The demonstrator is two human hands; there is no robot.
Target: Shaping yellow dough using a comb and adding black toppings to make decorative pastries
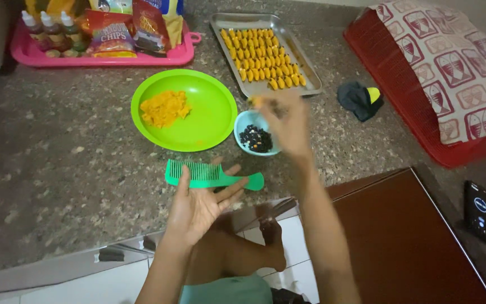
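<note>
Mostly done: metal tray [310, 83], upper centre, nearly full of shaped yellow pieces [262, 57]; small dough heap [164, 108] left on green plate [209, 121]. Right hand [288, 124], blurred, pinches one piece near the tray's edge. Left hand [198, 205] open, empty, over green comb [212, 175].

The left hand [198, 205] lies palm up with fingers spread and loosely extended, forearm rising from below, while the right hand [288, 126], motion-blurred, is stretched further forward and just to its right, its fingertips pinched together around a small yellow-orange bit
</note>
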